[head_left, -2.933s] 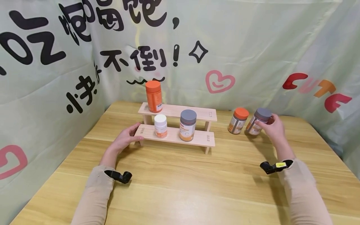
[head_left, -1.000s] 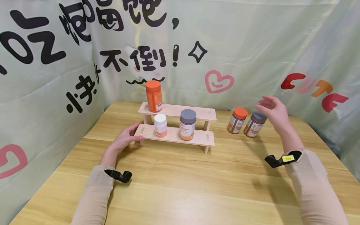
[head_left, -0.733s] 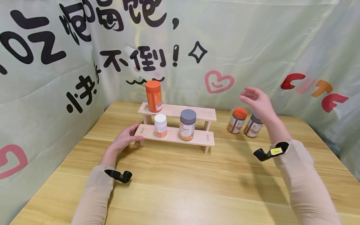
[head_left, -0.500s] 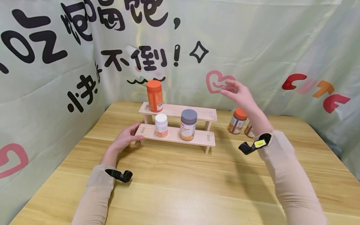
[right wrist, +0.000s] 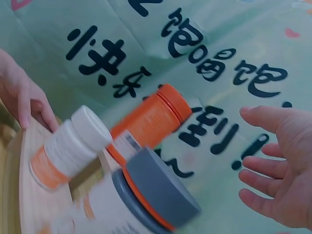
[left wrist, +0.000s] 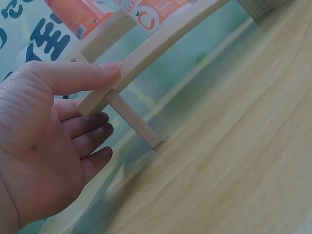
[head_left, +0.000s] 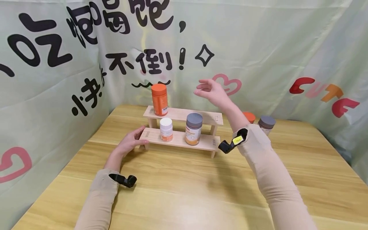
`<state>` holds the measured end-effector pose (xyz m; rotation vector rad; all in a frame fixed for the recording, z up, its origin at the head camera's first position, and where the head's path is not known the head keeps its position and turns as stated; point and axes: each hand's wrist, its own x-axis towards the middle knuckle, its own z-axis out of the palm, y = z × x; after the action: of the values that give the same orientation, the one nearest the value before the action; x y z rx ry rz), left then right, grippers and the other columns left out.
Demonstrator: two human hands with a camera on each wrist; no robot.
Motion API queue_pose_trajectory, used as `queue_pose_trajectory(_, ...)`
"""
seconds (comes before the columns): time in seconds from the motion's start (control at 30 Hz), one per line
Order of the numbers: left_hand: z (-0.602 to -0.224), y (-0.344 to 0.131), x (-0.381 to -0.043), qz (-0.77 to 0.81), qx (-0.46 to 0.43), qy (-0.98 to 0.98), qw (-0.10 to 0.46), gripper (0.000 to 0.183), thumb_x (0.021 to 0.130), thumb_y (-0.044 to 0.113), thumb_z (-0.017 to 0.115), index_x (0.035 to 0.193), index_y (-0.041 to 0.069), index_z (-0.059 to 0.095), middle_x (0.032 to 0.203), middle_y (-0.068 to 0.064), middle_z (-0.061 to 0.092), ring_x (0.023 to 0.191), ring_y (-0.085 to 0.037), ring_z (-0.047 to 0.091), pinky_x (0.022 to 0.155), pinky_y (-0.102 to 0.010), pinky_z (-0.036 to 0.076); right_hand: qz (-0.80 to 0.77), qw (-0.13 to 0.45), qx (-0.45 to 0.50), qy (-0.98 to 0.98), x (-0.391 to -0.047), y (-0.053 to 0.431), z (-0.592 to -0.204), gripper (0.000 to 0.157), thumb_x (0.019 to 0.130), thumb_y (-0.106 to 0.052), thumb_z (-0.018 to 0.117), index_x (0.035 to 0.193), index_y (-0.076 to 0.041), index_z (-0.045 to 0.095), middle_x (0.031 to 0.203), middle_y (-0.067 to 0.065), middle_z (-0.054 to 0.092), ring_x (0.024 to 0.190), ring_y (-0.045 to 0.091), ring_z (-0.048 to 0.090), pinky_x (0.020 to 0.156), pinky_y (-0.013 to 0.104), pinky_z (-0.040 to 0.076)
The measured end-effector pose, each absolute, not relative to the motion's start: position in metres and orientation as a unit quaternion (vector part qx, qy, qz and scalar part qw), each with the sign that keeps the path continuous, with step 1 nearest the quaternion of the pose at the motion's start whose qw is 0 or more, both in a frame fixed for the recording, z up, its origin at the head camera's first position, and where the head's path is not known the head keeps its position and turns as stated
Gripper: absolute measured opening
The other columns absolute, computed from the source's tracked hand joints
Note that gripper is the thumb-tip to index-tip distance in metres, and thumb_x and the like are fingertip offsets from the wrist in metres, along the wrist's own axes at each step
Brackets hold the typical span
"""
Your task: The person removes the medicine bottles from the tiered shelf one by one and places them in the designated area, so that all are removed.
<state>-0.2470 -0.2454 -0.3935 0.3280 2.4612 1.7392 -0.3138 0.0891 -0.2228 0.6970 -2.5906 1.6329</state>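
My left hand (head_left: 130, 140) grips the left end of a two-step wooden shelf (head_left: 179, 140), thumb on the front edge, fingers behind it. In the left wrist view that hand (left wrist: 53, 126) meets the board just by its leg. My right hand (head_left: 212, 92) hovers, fingers loosely bent and nothing in them, above the right part of the upper step. An orange bottle (head_left: 159, 100) stands on the upper step's left. On the lower step are a small white bottle (head_left: 166, 129) and a grey-lidded bottle (head_left: 193, 129). The right wrist view shows the right hand (right wrist: 280, 165) apart from these bottles.
Behind my right forearm, on the table (head_left: 172, 191), stand an orange-lidded bottle (head_left: 249, 117) and another grey-lidded bottle (head_left: 266, 123), both partly hidden. A printed cloth (head_left: 267, 48) hangs along the back and left.
My right hand has let go of the grey-lidded bottle on the right, risen and swung left over the shelf. My left hand stays at the shelf's end.
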Motion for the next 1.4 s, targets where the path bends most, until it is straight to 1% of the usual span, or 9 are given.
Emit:
queue_pose_trajectory(0.13,-0.393,-0.245,-0.246,0.577,0.102,0.809,0.056,0.083,0.083,0.013,0.067,0.146,-0.005,0.015,0.152,-0.021,0.012,0.138,-0.034,0.015,0.111,-0.046,0.014,0.532,-0.013,0.225,-0.817,-0.314,0.063,-0.221,0.063,0.086,-0.020,0.066,0.139,-0.003,0.037,0.129,0.015,0.051,0.117,0.023,0.048,0.098,0.036,0.040)
queue_pose_trajectory(0.37,-0.394,-0.246,-0.247,0.571,0.103,0.813,0.053,0.083,0.083,0.013,0.068,0.146,-0.004,0.016,0.151,-0.021,0.014,0.137,-0.035,0.016,0.111,-0.046,0.014,0.533,-0.014,0.223,-0.816,-0.318,0.024,-0.221,0.062,0.084,-0.021,0.068,0.137,-0.004,0.040,0.125,0.013,0.054,0.113,0.021,0.050,0.094,0.033,0.042)
queue_pose_trajectory(0.57,-0.397,-0.246,-0.250,0.568,0.100,0.815,0.053,0.084,0.082,0.017,0.069,0.146,-0.003,0.017,0.152,-0.019,0.014,0.138,-0.033,0.016,0.111,-0.046,0.014,0.529,-0.030,0.223,-0.818,-0.315,-0.004,-0.228,0.064,0.084,-0.022,0.068,0.138,-0.005,0.038,0.127,0.012,0.052,0.115,0.021,0.048,0.092,0.032,0.044)
queue_pose_trajectory(0.67,-0.397,-0.245,-0.251,0.569,0.096,0.815,0.053,0.085,0.082,0.019,0.069,0.146,-0.002,0.018,0.152,-0.018,0.015,0.137,-0.033,0.017,0.111,-0.045,0.015,0.536,-0.028,0.219,-0.815,-0.314,-0.015,-0.234,0.066,0.084,-0.021,0.068,0.138,-0.002,0.036,0.127,0.013,0.052,0.114,0.022,0.049,0.091,0.031,0.045)
queue_pose_trajectory(0.8,-0.396,-0.243,-0.250,0.570,0.091,0.815,0.057,0.085,0.082,0.018,0.069,0.146,-0.001,0.018,0.152,-0.017,0.015,0.137,-0.032,0.018,0.111,-0.044,0.016,0.536,-0.023,0.204,-0.819,-0.314,-0.026,-0.241,0.066,0.084,-0.021,0.068,0.138,-0.001,0.036,0.126,0.014,0.052,0.112,0.023,0.050,0.090,0.031,0.045)
queue_pose_trajectory(0.93,-0.394,-0.243,-0.249,0.570,0.090,0.815,0.056,0.085,0.082,0.017,0.069,0.147,-0.001,0.017,0.152,-0.017,0.014,0.138,-0.031,0.017,0.111,-0.044,0.015,0.533,-0.023,0.192,-0.824,-0.315,-0.033,-0.245,0.064,0.084,-0.019,0.068,0.138,-0.003,0.037,0.124,0.013,0.053,0.109,0.023,0.051,0.090,0.031,0.044)
queue_pose_trajectory(1.1,-0.393,-0.244,-0.249,0.566,0.092,0.817,0.057,0.084,0.083,0.018,0.069,0.146,-0.002,0.017,0.153,-0.016,0.014,0.138,-0.031,0.016,0.112,-0.044,0.014,0.525,-0.020,0.177,-0.832,-0.316,-0.040,-0.248,0.065,0.085,-0.019,0.068,0.139,-0.004,0.036,0.125,0.012,0.052,0.109,0.023,0.051,0.093,0.033,0.043)
queue_pose_trajectory(1.23,-0.393,-0.245,-0.249,0.564,0.094,0.818,0.054,0.084,0.083,0.018,0.069,0.146,-0.002,0.018,0.152,-0.017,0.014,0.138,-0.032,0.016,0.111,-0.045,0.014,0.524,-0.012,0.186,-0.831,-0.317,-0.044,-0.252,0.059,0.085,-0.016,0.067,0.135,-0.003,0.038,0.124,0.011,0.053,0.108,0.023,0.052,0.094,0.034,0.043)
queue_pose_trajectory(1.4,-0.395,-0.245,-0.249,0.565,0.095,0.818,0.053,0.084,0.083,0.017,0.069,0.146,-0.002,0.018,0.152,-0.018,0.015,0.137,-0.032,0.018,0.111,-0.045,0.015,0.510,0.003,0.193,-0.838,-0.316,-0.047,-0.256,0.053,0.084,-0.015,0.068,0.129,-0.004,0.042,0.118,0.009,0.055,0.102,0.022,0.054,0.091,0.034,0.044)
